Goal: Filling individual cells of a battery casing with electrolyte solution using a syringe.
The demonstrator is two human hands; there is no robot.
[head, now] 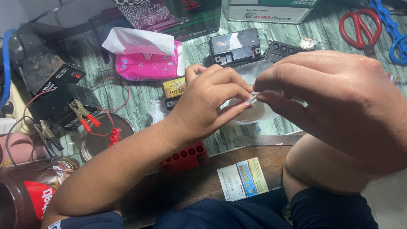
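Over the middle of the worktop (127, 97), the left hand (207, 106) and the right hand (339, 101) meet fingertip to fingertip, both closed in a pinch on a small clear strip (252, 100) held between them; what the strip is made of is too small to tell. Just below and behind the pinch lies a clear plastic tray (254, 112), partly hidden by the fingers. Beside the left hand's knuckles sits a small black battery with a yellow label (174, 89), and further back, toward the far edge, stands a larger black battery (235, 46) with a black cell cap strip (282, 50) just beside it. A pink tissue pack (146, 63) with a white tissue sticking out lies to the left of these. Near the front edge, under the left forearm, lies a red cap strip (184, 157), with a grey metal ruler (267, 140) to its right. Toward the left edge a black charger box (55, 106) carries red-handled clips (87, 118), next to a round metal lid (99, 138). Red-handled scissors (360, 27) rest at the far right corner.
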